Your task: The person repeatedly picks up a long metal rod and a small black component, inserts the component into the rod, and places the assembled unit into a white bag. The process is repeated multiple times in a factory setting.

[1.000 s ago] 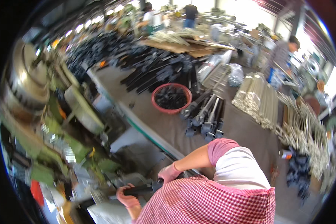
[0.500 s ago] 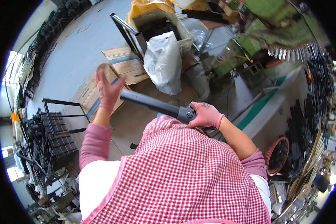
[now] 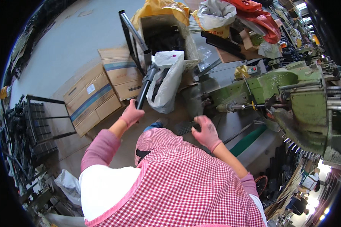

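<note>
Black tube (image 3: 144, 94) has changed hands since half a second ago: the right hand (image 3: 207, 132) had it by the joint fitting (image 3: 152, 71), and now the left hand (image 3: 132, 114) is wrapped round it near the plain end. From my remote seat, the right hand looks empty, thumb and fingers parted, well apart from the left and on the side by the green machine (image 3: 261, 87).

The tube slants up and away, fitting end out front by the metal frame (image 3: 129, 25) and the rim of the white sack (image 3: 172, 90). I can't tell if fitting and frame actually touch — they overlap from my angle.

For handling it well, I'd say watch the far end. The fitting probably makes it nose-heavy, so I'd want a firm, steady wrist, or a grip further up the tube. I'd also keep the fitting clear of the frame's pipe end and the sack's edge — one snag could twist it loose. Bringing the right hand under would steady things.
</note>
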Demonstrator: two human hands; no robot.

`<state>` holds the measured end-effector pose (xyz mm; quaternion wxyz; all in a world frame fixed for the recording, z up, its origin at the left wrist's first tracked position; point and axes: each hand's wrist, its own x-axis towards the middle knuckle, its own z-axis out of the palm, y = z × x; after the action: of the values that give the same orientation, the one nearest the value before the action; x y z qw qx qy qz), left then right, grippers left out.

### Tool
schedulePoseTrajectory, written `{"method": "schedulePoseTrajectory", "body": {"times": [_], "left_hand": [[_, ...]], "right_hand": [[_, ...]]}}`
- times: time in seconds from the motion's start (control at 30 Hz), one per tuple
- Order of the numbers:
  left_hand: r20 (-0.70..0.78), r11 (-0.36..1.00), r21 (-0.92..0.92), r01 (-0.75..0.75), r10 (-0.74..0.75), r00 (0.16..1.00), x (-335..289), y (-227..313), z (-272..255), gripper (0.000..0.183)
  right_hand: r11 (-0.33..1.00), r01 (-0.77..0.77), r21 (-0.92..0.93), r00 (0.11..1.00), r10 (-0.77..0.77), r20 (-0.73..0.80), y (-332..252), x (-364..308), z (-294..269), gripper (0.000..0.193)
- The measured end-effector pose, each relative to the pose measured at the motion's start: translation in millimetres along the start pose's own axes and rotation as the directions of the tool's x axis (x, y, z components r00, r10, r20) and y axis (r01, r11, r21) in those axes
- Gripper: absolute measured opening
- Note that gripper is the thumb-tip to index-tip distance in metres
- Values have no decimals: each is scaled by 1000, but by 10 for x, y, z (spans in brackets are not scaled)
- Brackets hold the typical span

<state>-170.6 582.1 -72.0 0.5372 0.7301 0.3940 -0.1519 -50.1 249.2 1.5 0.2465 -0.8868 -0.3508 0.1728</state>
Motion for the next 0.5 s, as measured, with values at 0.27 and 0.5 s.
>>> {"method": "schedulePoseTrajectory", "body": {"times": [0.27,0.5], "left_hand": [[431,634,-635,442,-185,883,2093,431,975,21],[443,851,-517,93,173,880,2378,3,1114,48]], "right_hand": [[752,-611,247,791,591,158,362,-605,-132,44],[461,-861,216,498,849,174,630,-1515,114,54]]}}
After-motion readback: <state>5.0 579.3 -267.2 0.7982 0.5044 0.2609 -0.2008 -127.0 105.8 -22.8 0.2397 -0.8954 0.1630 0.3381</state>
